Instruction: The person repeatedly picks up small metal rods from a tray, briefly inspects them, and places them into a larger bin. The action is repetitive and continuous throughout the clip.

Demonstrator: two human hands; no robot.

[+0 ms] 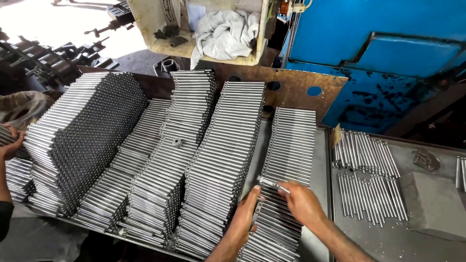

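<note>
Several tall stacks of shiny steel rods [223, 145] fill a metal tray [318, 160]. My left hand [245, 213] rests on the lower part of the rightmost stack [286, 160], its fingers curled around rods there. My right hand [301, 201] pinches one steel rod [273, 184] near its end, lifted slightly above that same stack. Both hands sit close together at the front right of the tray.
Another person's hand [10, 143] holds rods at the far left edge. Loose rods [366, 174] lie on the grey table at right, beside a grey block [434, 206]. A small washer [177, 142] sits on a middle stack. Behind stand a rusty plate [301, 92], a crate with a cloth [223, 29] and a blue machine [378, 53].
</note>
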